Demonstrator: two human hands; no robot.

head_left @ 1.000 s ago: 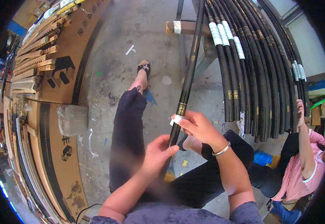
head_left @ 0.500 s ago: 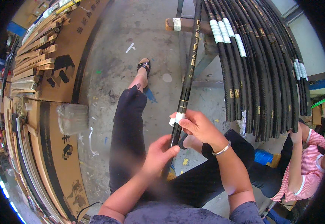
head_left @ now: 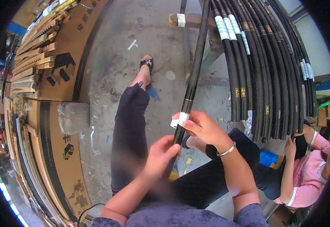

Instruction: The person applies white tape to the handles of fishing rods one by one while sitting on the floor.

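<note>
A long black tube (head_left: 197, 72) with thin gold rings slants from the top of the view down between my knees. A white tape band (head_left: 184, 118) wraps round it, and a white tab or small roll sticks out on the left side of the band. My right hand (head_left: 201, 128), with a bangle at its wrist, is closed at the band, thumb on its front and fingers behind. Lower down, my left hand (head_left: 160, 155) is closed round the tube, thumb along its front. The tube's lower end is hidden beyond my left hand.
Many black tubes (head_left: 263, 75), several with white bands, lie side by side on a stand (head_left: 195, 20) at the right. Cardboard boxes (head_left: 64, 151) and wooden strips (head_left: 36, 60) fill the left. A co-worker in a striped top (head_left: 305, 178) sits at the lower right.
The tube has turned about its length: gold lettering on its upper part has gone from sight. Both my hands keep nearly the same place. The co-worker's arms have shifted.
</note>
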